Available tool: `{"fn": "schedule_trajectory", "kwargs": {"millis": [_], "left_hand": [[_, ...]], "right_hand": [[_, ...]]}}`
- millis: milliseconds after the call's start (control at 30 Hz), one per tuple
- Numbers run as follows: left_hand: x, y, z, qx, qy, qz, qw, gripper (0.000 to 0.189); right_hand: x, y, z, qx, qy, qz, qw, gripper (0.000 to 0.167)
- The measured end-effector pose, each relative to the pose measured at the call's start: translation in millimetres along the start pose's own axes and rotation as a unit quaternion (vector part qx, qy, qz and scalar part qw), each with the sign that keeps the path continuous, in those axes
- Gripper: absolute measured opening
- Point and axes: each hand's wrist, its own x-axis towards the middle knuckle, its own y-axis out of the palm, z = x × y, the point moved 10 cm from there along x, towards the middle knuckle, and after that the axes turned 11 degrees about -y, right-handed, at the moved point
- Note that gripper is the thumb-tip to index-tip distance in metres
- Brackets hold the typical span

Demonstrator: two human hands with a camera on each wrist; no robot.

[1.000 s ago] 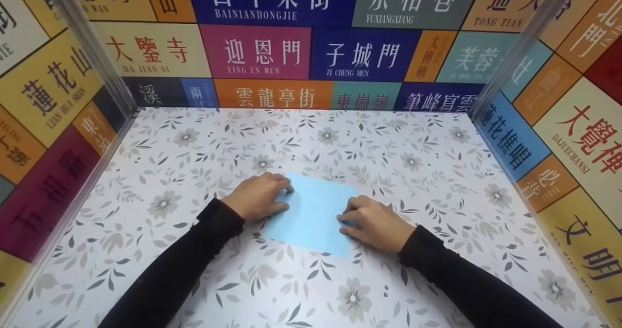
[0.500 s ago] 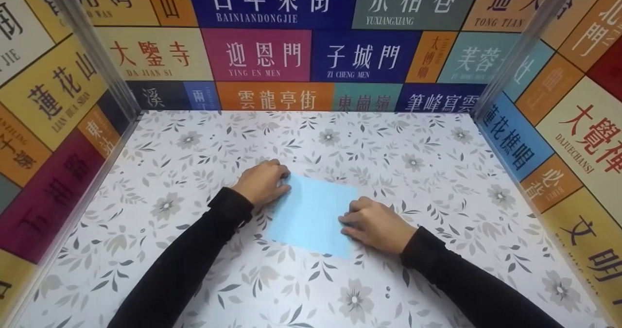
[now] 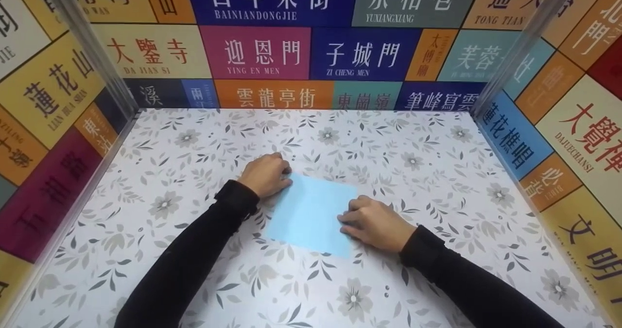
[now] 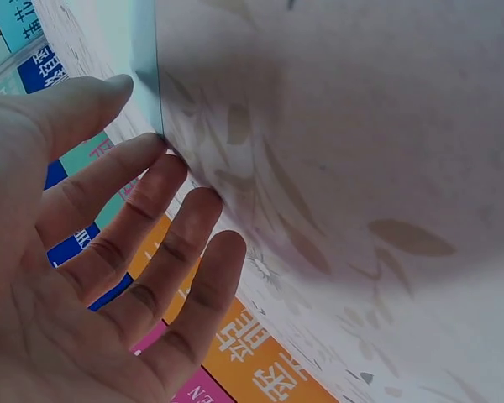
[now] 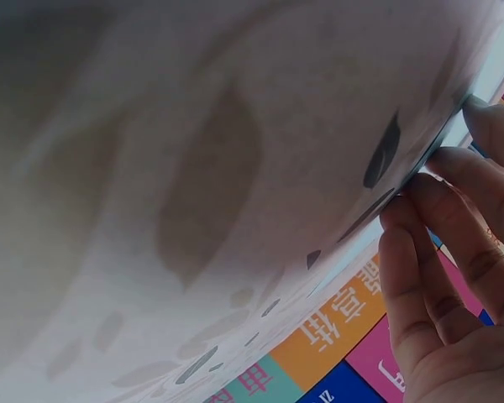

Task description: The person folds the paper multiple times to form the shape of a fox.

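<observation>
A light blue square sheet of paper (image 3: 311, 216) lies flat on the flower-patterned tabletop, slightly turned. At its upper left corner is my left hand (image 3: 265, 175). The left wrist view shows the left fingers (image 4: 203, 252) relaxed and a little spread, the index fingertip right at the corner of the paper (image 4: 148, 80) and the thumb over its edge. My right hand (image 3: 379, 223) rests at the sheet's right edge, thumb and fingertips on it. In the right wrist view, bent right fingers (image 5: 454, 218) lie along the edge of the paper (image 5: 487, 75).
The white tabletop (image 3: 194, 279) has grey leaves and flowers printed on it. Upright panels with coloured Chinese signs, such as the back wall (image 3: 255, 51), enclose it behind and on both sides. Clear strips (image 3: 104, 60) run along the corners.
My left hand has slid up along the left edge of the paper, away from me, to its upper corner. The right hand and the paper stay nearly still.
</observation>
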Motion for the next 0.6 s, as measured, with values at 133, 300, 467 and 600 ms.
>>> {"fn": "schedule_trajectory", "kwargs": {"millis": [133, 300, 467, 600], "left_hand": [[1.2, -1.1, -2.3, 0.006, 0.004, -0.011, 0.9999, 0.03], [0.8, -3.8, -4.8, -0.005, 0.009, -0.029, 0.9995, 0.023], [1.5, -5.1, -5.8, -0.017, 0.009, -0.036, 0.9992, 0.02], [4.5, -2.5, -1.5, -0.026, -0.008, -0.022, 0.9994, 0.021]], "right_hand": [[0.0, -0.9, 0.2, -0.001, -0.001, -0.002, 1.0, 0.026], [-0.5, -0.6, 1.1, -0.007, -0.009, -0.002, 0.9999, 0.025], [-0.9, 0.0, 0.5, -0.011, -0.008, 0.003, 0.9999, 0.025], [-0.8, 0.2, -0.5, -0.001, -0.003, 0.004, 1.0, 0.026]]}}
